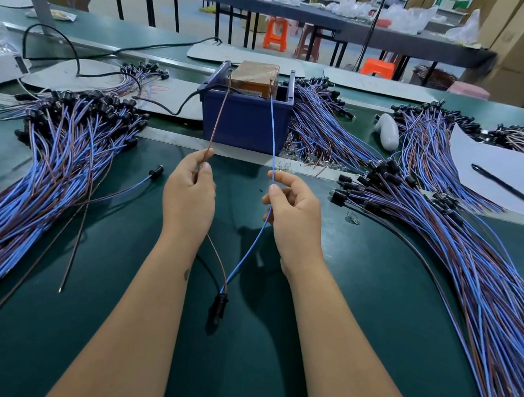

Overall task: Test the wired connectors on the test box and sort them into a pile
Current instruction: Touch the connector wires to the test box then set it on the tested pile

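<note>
A black connector (220,303) hangs low between the forearms, just above the green tabletop (354,325), with a brown wire (219,117) and a blue wire (272,127) rising from it. The left hand (188,192) has a closed grip, pinching the brown wire between thumb and forefinger; the right hand (295,215) pinches the blue wire the same way, its other fingers loosely curled. Both hands are raised side by side, apart, knuckles up, and the wires run on from the fingers up to the top of the test box (255,77). That brown box sits inside a blue bin (247,120) at the far side of the tabletop. A pile of wired connectors (43,165) lies to the left, another pile (446,247) to the right. Paper (501,175) with a pen (501,183) lies far right.
</note>
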The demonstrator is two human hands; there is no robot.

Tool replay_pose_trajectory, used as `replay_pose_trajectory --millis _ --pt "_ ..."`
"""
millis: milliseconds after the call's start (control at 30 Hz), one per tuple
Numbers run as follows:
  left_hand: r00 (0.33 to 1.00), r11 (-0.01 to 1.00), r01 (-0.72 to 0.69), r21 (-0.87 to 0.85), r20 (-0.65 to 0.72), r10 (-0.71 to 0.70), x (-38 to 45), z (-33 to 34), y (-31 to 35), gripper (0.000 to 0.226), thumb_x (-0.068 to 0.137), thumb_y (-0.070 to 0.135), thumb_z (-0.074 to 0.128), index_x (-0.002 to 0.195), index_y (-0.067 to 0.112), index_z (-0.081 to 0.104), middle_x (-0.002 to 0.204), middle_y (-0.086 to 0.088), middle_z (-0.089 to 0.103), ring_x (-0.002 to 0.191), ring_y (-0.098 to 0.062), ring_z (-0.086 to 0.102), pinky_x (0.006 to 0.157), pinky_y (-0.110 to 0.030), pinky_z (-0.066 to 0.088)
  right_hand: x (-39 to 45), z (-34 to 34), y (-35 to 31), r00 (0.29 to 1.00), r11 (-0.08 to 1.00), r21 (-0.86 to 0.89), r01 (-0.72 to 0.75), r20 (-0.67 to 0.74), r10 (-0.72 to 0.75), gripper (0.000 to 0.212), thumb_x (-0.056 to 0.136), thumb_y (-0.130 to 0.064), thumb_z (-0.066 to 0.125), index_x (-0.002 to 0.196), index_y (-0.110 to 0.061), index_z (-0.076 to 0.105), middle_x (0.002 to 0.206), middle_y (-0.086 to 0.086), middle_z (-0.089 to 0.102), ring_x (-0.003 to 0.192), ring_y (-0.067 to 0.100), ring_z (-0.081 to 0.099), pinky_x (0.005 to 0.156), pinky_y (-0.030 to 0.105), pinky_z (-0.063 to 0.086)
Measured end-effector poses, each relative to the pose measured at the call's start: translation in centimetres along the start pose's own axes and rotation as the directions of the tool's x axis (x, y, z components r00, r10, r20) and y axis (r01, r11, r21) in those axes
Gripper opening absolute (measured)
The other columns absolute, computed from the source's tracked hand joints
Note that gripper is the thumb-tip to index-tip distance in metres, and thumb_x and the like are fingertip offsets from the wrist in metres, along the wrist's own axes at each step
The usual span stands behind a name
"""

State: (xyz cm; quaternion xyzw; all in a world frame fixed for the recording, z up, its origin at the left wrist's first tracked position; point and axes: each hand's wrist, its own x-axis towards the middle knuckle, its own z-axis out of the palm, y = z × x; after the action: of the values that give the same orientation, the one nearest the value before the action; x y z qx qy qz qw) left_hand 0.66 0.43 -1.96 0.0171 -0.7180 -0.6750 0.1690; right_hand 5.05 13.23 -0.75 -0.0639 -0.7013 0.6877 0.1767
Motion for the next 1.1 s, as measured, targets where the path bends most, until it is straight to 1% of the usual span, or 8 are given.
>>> replay_pose_trajectory --millis 100,200,333,433,633,800,933,1100 --pt "1.0 1.0 0.003 -0.004 0.0 -0.003 0.02 -0.12 0.17 0.031 0.104 0.014 0.039 0.124 0.021 0.061 0.065 0.001 0.043 0.043 -0.001 0.037 0.043 -0.011 0.032 0.01 0.07 0.01 1.0 1.0 -0.005 0.001 -0.001 -0.001 0.023 0.098 -0.008 0.051 0.104 -0.025 0.064 0.071 -0.001 0.056 0.065 0.016 0.048 0.063 0.027 0.047" --pt "1.0 1.0 0.005 0.002 -0.003 -0.005 0.03 -0.1 0.28 0.032 0.104 0.013 0.038 0.125 0.02 0.061 0.065 0.0 0.044 0.043 0.0 0.038 0.043 -0.01 0.032 0.02 0.07 0.03 1.0 1.0 -0.008 0.003 0.004 -0.003 0.023 0.098 -0.008 0.051 0.105 -0.025 0.064 0.071 -0.001 0.056 0.066 0.016 0.048 0.062 0.026 0.047" --pt "1.0 1.0 0.011 0.0 0.002 -0.011 0.06 0.07 0.36 0.031 0.104 0.012 0.039 0.124 0.021 0.06 0.065 0.001 0.044 0.044 0.001 0.038 0.044 -0.01 0.032 -0.02 0.08 0.06 1.0 1.0 -0.004 0.001 0.008 -0.001 0.025 0.098 -0.008 0.051 0.102 -0.029 0.064 0.071 -0.002 0.057 0.064 0.013 0.049 0.058 0.018 0.046" --pt "1.0 1.0 0.016 0.005 0.001 -0.016 0.19 0.15 0.3 0.031 0.104 0.013 0.039 0.124 0.022 0.06 0.066 0.002 0.045 0.044 0.001 0.039 0.044 -0.01 0.033 -0.02 0.09 0.05 1.0 1.0 0.001 -0.004 0.008 0.004 0.025 0.098 -0.008 0.051 0.101 -0.03 0.064 0.072 -0.002 0.057 0.064 0.013 0.049 0.057 0.017 0.046" --pt "0.999 0.999 0.041 0.018 0.002 -0.042 0.4 0.13 0.08 0.03 0.105 0.016 0.038 0.125 0.026 0.058 0.068 0.001 0.048 0.044 0.002 0.04 0.044 -0.009 0.034 0.04 0.05 0.1 1.0 1.0 -0.017 -0.004 0.009 0.004 0.025 0.098 -0.009 0.051 0.108 -0.027 0.064 0.074 -0.001 0.057 0.066 0.012 0.05 0.061 0.018 0.047" --pt "0.999 0.999 0.036 0.034 0.016 -0.037 0.44 0.15 -0.08 0.029 0.105 0.017 0.039 0.122 0.03 0.058 0.066 0.002 0.048 0.043 0.001 0.038 0.044 -0.01 0.033 0.0 0.03 0.11 1.0 0.999 -0.033 -0.002 0.02 0.003 0.027 0.098 -0.01 0.051 0.103 -0.034 0.063 0.074 -0.002 0.058 0.068 0.013 0.05 0.066 0.024 0.048" --pt "0.999 0.999 0.029 0.04 0.028 -0.03 0.47 0.21 -0.2 0.029 0.105 0.018 0.039 0.122 0.033 0.058 0.063 0.003 0.047 0.042 0.001 0.037 0.043 -0.01 0.033 -0.06 -0.04 0.06 1.0 0.999 -0.042 0.0 0.031 0.001 0.03 0.098 -0.012 0.051 0.099 -0.04 0.062 0.074 -0.002 0.058 0.067 0.011 0.051 0.062 0.018 0.048" --pt "0.999 0.999 0.027 0.042 0.033 -0.029 0.47 0.23 -0.18 0.029 0.105 0.019 0.039 0.119 0.035 0.058 0.062 0.003 0.047 0.041 0.001 0.037 0.042 -0.01 0.033 -0.04 -0.02 0.09 0.999 0.999 -0.051 -0.006 0.035 0.007 0.03 0.098 -0.011 0.051 0.097 -0.04 0.062 0.074 -0.002 0.058 0.068 0.01 0.051 0.064 0.021 0.05"
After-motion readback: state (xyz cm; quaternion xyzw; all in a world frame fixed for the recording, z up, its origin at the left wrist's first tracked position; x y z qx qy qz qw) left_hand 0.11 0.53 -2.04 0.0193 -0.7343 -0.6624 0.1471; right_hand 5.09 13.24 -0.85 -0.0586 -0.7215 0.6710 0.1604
